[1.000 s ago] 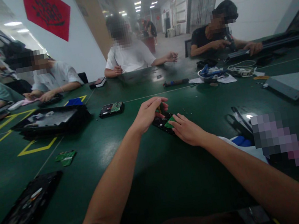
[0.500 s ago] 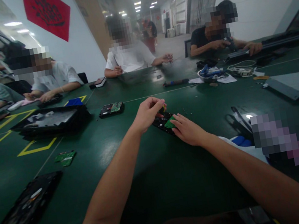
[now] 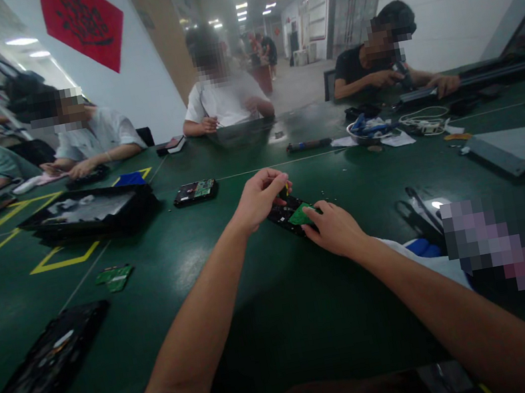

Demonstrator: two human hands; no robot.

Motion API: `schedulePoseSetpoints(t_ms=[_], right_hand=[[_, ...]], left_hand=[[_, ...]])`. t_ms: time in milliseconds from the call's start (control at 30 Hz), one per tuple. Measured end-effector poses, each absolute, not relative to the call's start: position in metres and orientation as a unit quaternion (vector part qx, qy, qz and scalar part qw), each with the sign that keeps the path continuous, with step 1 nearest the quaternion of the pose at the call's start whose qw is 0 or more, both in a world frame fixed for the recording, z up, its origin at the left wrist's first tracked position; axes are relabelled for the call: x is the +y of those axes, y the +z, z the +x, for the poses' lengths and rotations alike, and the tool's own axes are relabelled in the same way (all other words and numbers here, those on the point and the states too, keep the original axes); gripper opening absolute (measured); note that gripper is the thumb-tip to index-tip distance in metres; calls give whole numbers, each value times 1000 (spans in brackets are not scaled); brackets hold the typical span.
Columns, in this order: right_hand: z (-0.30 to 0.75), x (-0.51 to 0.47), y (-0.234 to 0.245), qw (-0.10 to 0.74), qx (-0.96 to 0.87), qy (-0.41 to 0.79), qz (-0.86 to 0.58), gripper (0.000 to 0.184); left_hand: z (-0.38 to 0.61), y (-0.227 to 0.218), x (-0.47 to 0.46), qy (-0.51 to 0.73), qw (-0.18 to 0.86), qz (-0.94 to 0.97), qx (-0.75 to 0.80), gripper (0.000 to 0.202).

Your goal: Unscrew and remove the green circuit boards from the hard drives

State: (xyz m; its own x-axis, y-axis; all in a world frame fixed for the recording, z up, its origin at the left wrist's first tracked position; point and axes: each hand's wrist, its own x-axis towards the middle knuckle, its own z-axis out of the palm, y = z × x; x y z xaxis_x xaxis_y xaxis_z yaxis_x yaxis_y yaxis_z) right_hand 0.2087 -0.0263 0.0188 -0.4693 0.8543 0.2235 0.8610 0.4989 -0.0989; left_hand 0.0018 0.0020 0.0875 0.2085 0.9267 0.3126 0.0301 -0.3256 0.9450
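At twelve o'clock, a black device casing (image 3: 278, 216) bears a green circuit board (image 3: 299, 215). The left hand (image 3: 263, 198) pinches a small yellow-and-dark piece (image 3: 286, 190) over it; the right hand (image 3: 336, 227) curls at the board, whether gripping I can't tell.

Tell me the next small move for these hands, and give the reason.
Probably steady the green board with the right hand: it touches the board's edge on the black casing, while the left hand seems to pinch a small, partly yellow piece over the casing's far end.
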Motion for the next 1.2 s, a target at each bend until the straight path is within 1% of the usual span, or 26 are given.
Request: schedulePoseSetpoints(t_ms=[233,367,500,767,967,1067,1200], right_hand=[[203,-31,21,85,-856,-1,-510,46],[202,-32,22,77,-856,-8,-512,45],[201,-32,21,77,-855,-15,-513,48],[202,-32,21,61,-862,-28,-502,51],[201,-32,24,46,-863,-24,-502,51],[201,-32,24,40,-862,-24,-504,51],[201,-31,23,42,-862,-27,-504,51]], left_hand=[[1,87,4,498,429,649,384,29],[1,90,2,499,459,626,385,27],[1,91,1,502,475,618,374,24],[2,85,4,522,431,622,394,28],[2,88,3,530,389,630,414,19],[2,91,1,523,418,621,408,14],[2,91,0,519,510,575,373,17]])
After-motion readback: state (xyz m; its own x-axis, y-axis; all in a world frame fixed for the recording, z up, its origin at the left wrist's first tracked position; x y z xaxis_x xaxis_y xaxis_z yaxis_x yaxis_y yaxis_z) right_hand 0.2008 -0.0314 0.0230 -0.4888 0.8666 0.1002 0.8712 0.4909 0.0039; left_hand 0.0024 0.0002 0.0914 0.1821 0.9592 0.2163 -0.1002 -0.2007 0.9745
